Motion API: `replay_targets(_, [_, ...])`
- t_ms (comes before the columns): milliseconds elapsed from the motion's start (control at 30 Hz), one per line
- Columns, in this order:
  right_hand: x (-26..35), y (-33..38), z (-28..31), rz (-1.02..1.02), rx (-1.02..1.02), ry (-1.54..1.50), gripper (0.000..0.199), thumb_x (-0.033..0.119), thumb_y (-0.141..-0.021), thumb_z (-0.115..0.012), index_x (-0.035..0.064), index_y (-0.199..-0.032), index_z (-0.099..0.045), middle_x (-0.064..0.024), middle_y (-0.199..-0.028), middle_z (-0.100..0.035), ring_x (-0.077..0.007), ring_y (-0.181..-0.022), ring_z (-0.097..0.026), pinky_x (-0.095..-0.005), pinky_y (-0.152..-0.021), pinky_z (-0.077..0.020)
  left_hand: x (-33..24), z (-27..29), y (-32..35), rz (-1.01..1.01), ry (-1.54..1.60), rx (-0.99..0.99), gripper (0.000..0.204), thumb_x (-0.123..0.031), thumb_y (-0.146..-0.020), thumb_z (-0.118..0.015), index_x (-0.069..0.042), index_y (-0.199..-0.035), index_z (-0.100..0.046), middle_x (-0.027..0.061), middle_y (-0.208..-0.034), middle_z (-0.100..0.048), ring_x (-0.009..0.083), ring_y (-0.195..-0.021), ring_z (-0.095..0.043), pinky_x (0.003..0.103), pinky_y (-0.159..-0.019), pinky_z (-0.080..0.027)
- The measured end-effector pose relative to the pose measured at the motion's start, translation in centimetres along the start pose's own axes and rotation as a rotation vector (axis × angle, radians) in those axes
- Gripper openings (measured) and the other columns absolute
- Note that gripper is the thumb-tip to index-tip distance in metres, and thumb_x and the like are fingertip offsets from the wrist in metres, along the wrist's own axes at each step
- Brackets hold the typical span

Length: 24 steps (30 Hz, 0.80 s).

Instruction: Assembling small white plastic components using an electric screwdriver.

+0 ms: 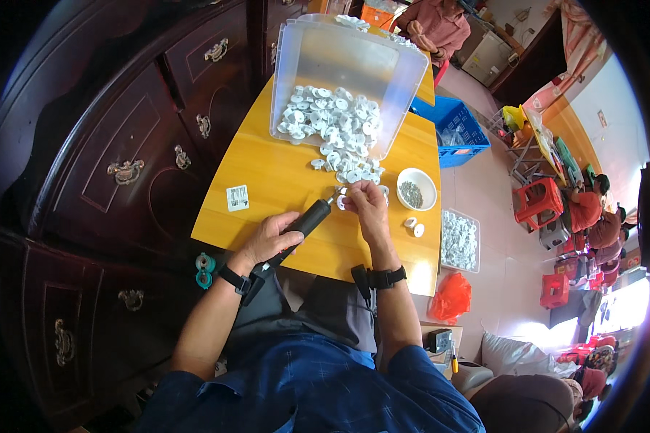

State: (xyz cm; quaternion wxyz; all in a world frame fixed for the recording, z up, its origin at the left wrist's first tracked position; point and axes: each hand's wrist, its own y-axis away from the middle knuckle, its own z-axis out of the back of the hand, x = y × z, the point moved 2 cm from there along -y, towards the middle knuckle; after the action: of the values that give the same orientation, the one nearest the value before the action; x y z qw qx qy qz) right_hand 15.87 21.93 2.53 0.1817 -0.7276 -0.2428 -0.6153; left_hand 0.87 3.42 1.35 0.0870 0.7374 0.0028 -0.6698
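My left hand [271,239] is closed round a black electric screwdriver [312,219], which slants up and to the right. Its tip meets a small white plastic part [341,202] at the fingertips of my right hand [369,208]. Those fingers are pinched on the part and partly cover it; a screw there is too small to make out. Beyond both hands, a heap of similar white round parts [332,119] spills from a tipped clear plastic bin [404,79] onto the yellow table [231,155]. A white bowl [427,178] of small metal screws [411,194] stands right of my right hand.
Two loose white parts [414,226] lie near the table's right edge, a white label card [237,198] at the left. Dark wooden drawers [123,137] line the left. On the floor at right are a blue crate [461,130], a tub of white parts [460,242] and a red bag [451,298]. Other people sit beyond.
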Motion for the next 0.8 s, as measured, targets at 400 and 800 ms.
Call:
replay_targets(400, [-0.6, -0.3, 0.6, 0.046, 0.020, 0.142, 0.011, 0.007, -0.096, -0.059, 0.0006, -0.104, -0.062, -0.0019, -0.086, -0.064, -0.0090, -0.072, -0.062, -0.0226, -0.066, -0.0522, -0.9, -0.6, 0.3, -0.017, -0.002, -0.057, 0.029, -0.021, -0.087, -0.062, 0.000, -0.107, -0.060, 0.0010, -0.078, -0.060, 0.0081, -0.064, -0.058, 0.024, -0.060, -0.049])
replay_targets(800, [-0.6, -0.4, 0.1, -0.047, 0.019, -0.264, 0.004, 0.005, -0.094, -0.061, 0.0059, -0.098, -0.062, -0.0001, -0.087, -0.064, -0.0094, -0.075, -0.062, -0.0235, -0.068, -0.0526, -0.2, -0.2, 0.0, 0.014, -0.066, 0.009, 0.038, -0.019, -0.090, -0.062, 0.000, -0.123, -0.057, 0.0018, -0.087, -0.060, 0.0075, -0.073, -0.059, 0.023, -0.065, -0.051])
